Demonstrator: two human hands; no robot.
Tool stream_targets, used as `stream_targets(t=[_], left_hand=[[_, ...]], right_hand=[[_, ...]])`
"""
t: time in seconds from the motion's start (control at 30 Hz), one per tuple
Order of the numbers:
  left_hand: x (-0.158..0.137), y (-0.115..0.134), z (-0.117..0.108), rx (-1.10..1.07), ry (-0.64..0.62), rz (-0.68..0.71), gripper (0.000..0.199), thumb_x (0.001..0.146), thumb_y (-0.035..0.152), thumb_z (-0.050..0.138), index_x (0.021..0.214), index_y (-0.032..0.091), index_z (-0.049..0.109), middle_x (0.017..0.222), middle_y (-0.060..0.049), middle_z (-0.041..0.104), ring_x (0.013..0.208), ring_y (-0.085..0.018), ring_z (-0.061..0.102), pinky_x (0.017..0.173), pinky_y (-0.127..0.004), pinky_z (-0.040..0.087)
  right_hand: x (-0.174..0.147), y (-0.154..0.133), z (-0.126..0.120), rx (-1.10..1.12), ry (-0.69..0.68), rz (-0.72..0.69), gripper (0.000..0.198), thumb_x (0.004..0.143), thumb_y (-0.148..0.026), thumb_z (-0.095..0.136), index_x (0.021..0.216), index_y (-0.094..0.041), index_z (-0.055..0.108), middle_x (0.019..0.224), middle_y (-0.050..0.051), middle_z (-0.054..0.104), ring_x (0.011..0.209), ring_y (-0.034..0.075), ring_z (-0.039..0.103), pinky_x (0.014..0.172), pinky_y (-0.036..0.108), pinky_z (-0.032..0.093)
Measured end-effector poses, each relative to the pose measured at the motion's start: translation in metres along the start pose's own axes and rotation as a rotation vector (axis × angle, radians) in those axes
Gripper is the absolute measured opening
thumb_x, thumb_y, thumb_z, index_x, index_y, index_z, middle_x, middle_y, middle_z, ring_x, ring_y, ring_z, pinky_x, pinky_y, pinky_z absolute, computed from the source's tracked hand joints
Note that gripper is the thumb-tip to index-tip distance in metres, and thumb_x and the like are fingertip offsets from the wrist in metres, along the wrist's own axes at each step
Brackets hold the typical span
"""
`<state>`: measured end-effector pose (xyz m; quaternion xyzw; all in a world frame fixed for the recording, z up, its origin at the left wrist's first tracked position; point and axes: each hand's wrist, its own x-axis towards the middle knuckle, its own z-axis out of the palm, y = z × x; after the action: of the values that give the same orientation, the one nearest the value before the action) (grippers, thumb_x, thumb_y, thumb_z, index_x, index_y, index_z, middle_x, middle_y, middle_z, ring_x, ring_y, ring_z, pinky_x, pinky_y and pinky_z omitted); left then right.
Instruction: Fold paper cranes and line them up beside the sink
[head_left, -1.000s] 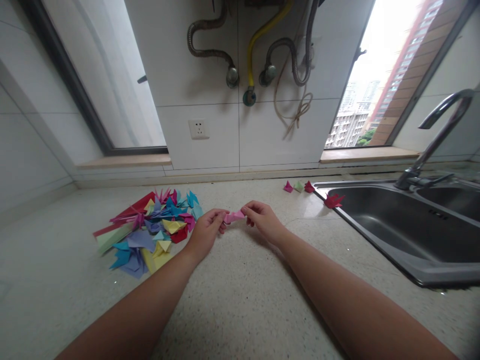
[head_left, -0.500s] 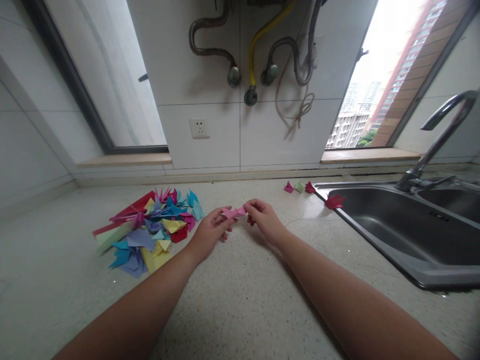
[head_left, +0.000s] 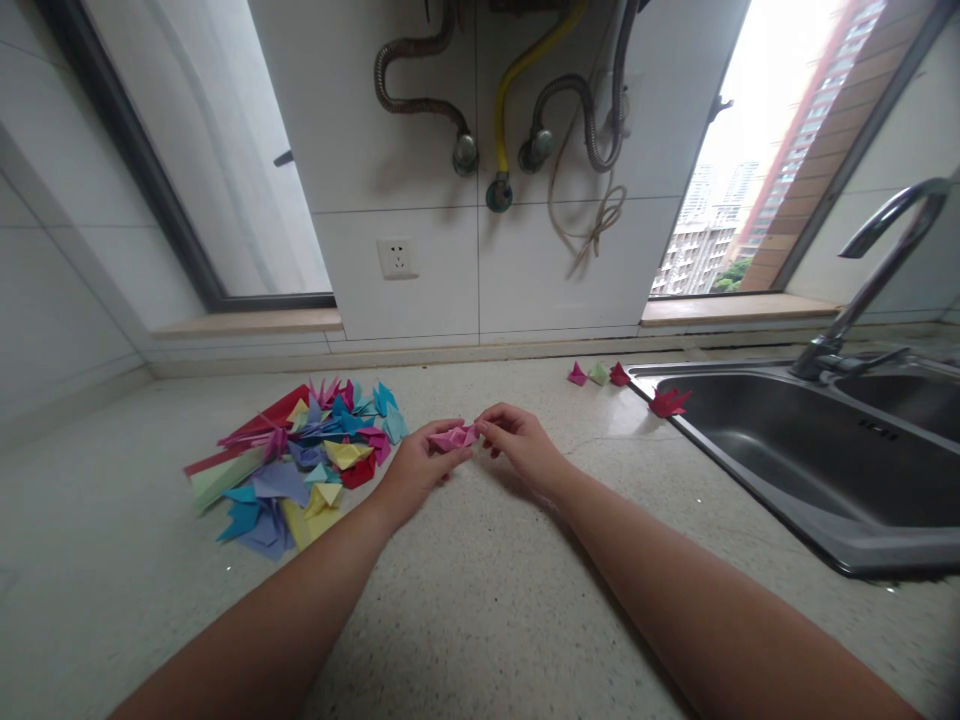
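A small pink folded-paper piece (head_left: 452,438), shaped like an origami boat, is held between my two hands above the speckled countertop (head_left: 480,600). My left hand (head_left: 424,459) grips its left side, thumb in front and fingers behind. At its right tip, my right hand (head_left: 511,436) pinches the paper between thumb and forefinger. Left of my hands lies a heap of coloured origami pieces (head_left: 281,478) in blue, purple, yellow, red and pink; my left forearm passes close to its right edge.
Near the wall stand a magenta origami piece (head_left: 577,374), a pale green one (head_left: 598,373) and a dark red one (head_left: 619,374). A red paper piece (head_left: 669,402) rests on the rim of the steel sink (head_left: 750,505). A curved faucet (head_left: 862,290) rises behind it.
My hands have shifted slightly left and down with the pink paper. It now appears tilted, showing its folded opening, and the left thumb has moved up along its front.
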<state>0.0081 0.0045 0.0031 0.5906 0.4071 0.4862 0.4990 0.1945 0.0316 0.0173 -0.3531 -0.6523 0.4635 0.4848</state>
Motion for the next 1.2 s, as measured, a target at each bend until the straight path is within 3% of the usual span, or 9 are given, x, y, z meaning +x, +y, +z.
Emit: stream_targets(t=[0.23, 0.57, 0.87, 1.2], left_hand=[[-0.0004, 0.0009, 0.0, 0.023, 0.029, 0.025, 0.059, 0.074, 0.043, 0.075, 0.125, 0.018, 0.058, 0.096, -0.005, 0.064, 0.061, -0.008, 0.048, 0.051, -0.019, 0.04], [-0.0001, 0.0013, -0.0006, 0.04, 0.053, 0.053, 0.054, 0.074, 0.044, 0.074, 0.12, 0.019, 0.063, 0.098, -0.006, 0.066, 0.059, -0.008, 0.048, 0.05, -0.02, 0.038], [-0.0024, 0.0045, 0.0011, -0.058, 0.071, 0.017, 0.05, 0.072, 0.045, 0.076, 0.111, 0.016, 0.068, 0.086, -0.006, 0.065, 0.056, -0.008, 0.048, 0.05, -0.021, 0.038], [-0.0029, 0.0022, -0.0001, -0.022, 0.062, 0.031, 0.044, 0.073, 0.044, 0.075, 0.105, 0.014, 0.069, 0.079, -0.005, 0.063, 0.056, -0.008, 0.048, 0.05, -0.02, 0.036]], right_hand=[[0.0009, 0.0061, -0.0021, -0.067, 0.02, -0.009, 0.028, 0.082, -0.043, 0.064, 0.091, -0.017, 0.065, 0.075, 0.002, 0.059, 0.062, 0.012, 0.051, 0.056, 0.026, 0.044], [0.003, 0.0007, -0.0026, 0.059, 0.128, 0.065, 0.029, 0.081, -0.045, 0.058, 0.084, -0.017, 0.063, 0.082, 0.004, 0.059, 0.062, 0.012, 0.049, 0.051, 0.025, 0.041], [0.0051, 0.0044, -0.0038, 0.027, 0.127, 0.085, 0.03, 0.082, -0.045, 0.054, 0.083, -0.016, 0.063, 0.081, 0.004, 0.059, 0.06, 0.011, 0.049, 0.051, 0.025, 0.041], [0.0054, 0.008, -0.0049, 0.013, 0.113, 0.066, 0.03, 0.084, -0.044, 0.052, 0.084, -0.016, 0.064, 0.084, 0.005, 0.061, 0.061, 0.012, 0.05, 0.051, 0.025, 0.041]])
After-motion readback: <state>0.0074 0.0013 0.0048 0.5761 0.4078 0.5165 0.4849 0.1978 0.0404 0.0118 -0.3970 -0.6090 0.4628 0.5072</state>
